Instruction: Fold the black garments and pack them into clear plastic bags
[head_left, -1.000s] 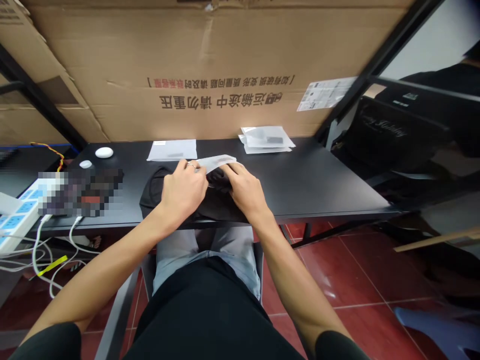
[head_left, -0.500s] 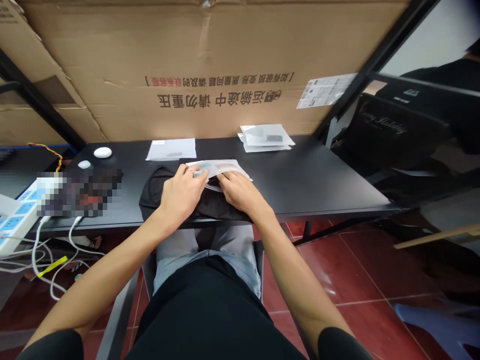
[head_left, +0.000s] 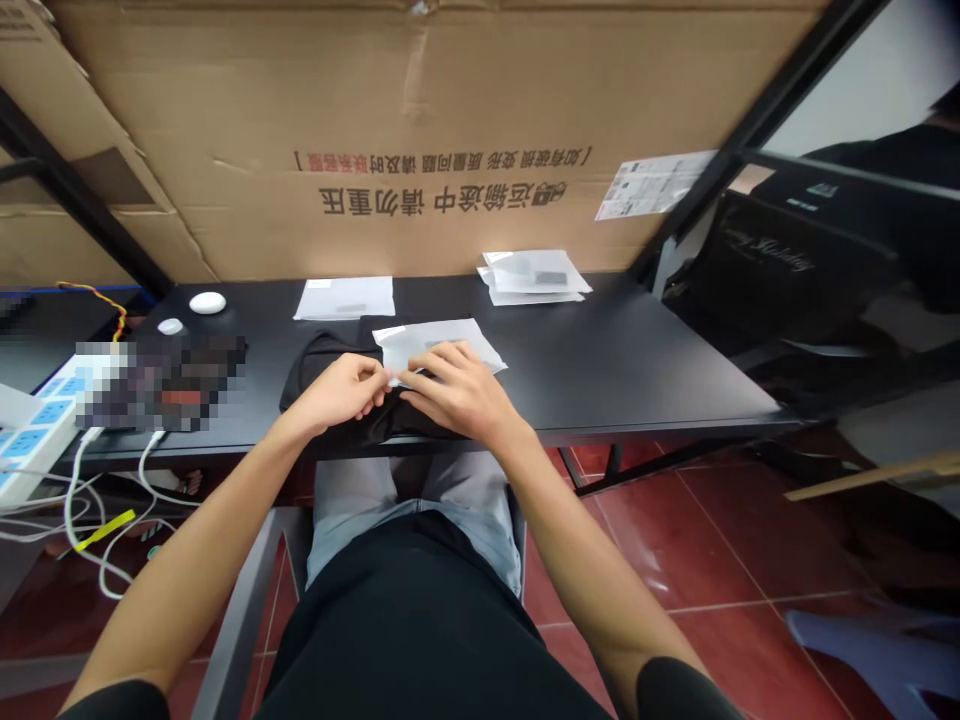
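Note:
A frosted plastic zip bag (head_left: 412, 340) lies on a heap of black fabric (head_left: 322, 355) near the table's front edge. Something faint and greyish shows through the plastic. At the bag's near left corner, my left hand (head_left: 345, 388) is closed in a pinch, thumb against fingertips. My right hand (head_left: 457, 388) rests over the bag's near right part, its fingers stretched out and slightly apart, with their tips near my left hand. Part of the bag's near edge is hidden beneath my right hand.
Another frosted bag (head_left: 345, 298) lies at the back left, and a small stack of frosted bags (head_left: 534, 275) at the back right. A white oval case (head_left: 208, 303), a power strip (head_left: 30, 440) and cables are on the left. A cardboard sheet (head_left: 450, 90) stands behind. A person sits at right.
The bag's near edge, lifted and bulging before, now lies flatter. My right hand has come out from under that edge onto the bag; my left hand has moved down to its near left corner.

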